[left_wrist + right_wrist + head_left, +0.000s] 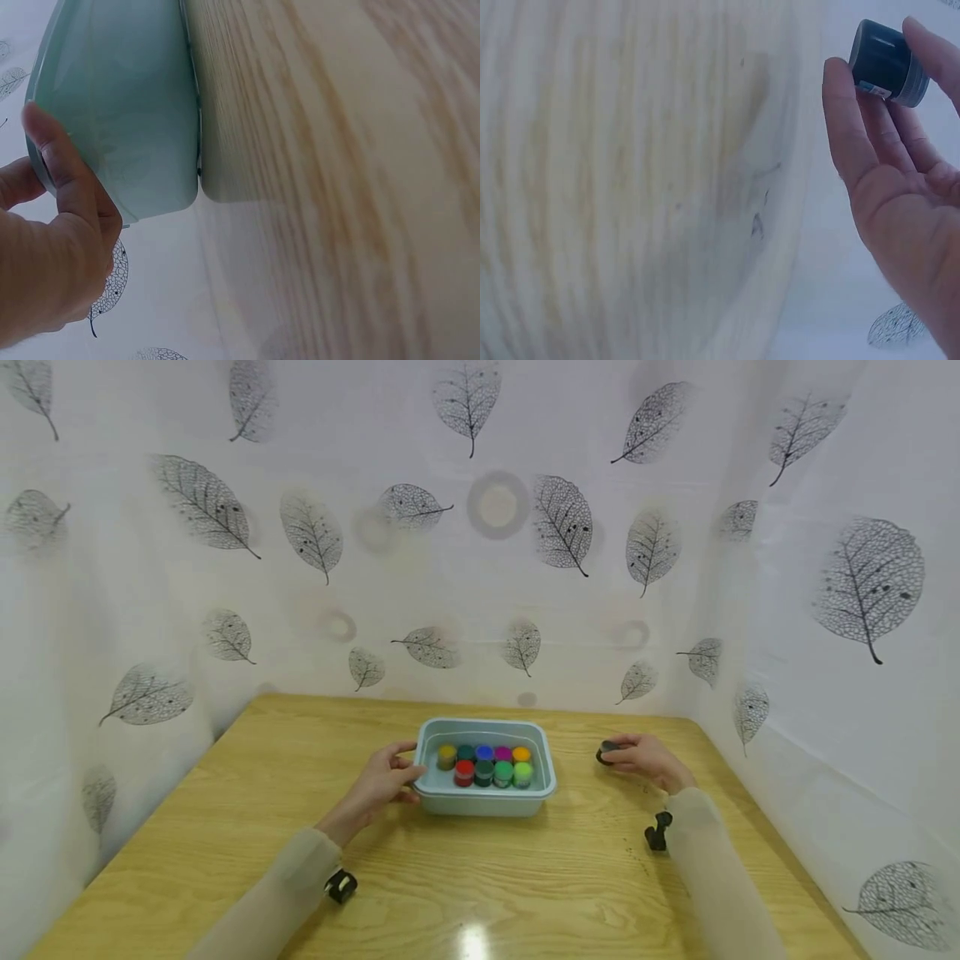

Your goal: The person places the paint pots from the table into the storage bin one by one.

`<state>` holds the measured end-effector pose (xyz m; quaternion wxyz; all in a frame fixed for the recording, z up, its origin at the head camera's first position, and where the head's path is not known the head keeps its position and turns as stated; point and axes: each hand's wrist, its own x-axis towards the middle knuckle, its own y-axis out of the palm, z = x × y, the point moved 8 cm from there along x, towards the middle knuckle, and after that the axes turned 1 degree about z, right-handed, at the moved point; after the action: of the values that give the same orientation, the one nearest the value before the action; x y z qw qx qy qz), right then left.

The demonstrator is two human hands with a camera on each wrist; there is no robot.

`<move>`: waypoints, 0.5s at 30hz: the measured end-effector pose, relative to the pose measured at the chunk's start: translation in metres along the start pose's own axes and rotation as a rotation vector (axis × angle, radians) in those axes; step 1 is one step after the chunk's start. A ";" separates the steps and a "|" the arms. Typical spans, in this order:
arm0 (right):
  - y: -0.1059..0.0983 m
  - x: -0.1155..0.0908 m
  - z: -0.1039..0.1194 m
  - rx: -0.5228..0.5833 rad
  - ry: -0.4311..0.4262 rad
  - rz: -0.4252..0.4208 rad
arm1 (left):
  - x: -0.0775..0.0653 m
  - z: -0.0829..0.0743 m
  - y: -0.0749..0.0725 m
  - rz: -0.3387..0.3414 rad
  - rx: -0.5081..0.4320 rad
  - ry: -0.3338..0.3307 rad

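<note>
A pale blue-green plastic tub [483, 806] stands on the wooden table, with several small paint jars [484, 773] in two rows inside it. My left hand [384, 781] grips the tub's left rim, thumb over the edge and fingers outside, as the left wrist view shows. Off to the right of the tub, my right hand [645, 760] holds a dark paint jar [885, 58] between thumb and fingertips. In the right wrist view the jar lies tilted on its side, a small label on its wall.
The light wooden table [465, 877] reaches back to a white curtain [480, 593] printed with leaf skeletons, which also hangs along both sides. Dark specks [637, 852] mark the tabletop near the right forearm. A black strap clip [342, 886] sits at the left sleeve.
</note>
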<state>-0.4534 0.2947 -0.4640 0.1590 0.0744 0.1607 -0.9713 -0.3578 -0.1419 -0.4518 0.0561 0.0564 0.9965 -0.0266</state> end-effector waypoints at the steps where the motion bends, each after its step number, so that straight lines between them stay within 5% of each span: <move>1: 0.002 0.001 0.002 0.004 -0.005 0.013 | 0.000 0.000 0.000 -0.002 -0.001 0.000; 15: 0.045 0.001 0.036 0.162 -0.073 0.069 | -0.003 -0.003 0.002 0.005 -0.021 0.011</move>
<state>-0.4428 0.2422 -0.4438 0.1916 0.0570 0.0732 -0.9771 -0.3549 -0.1403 -0.4489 0.0514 0.0584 0.9968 -0.0157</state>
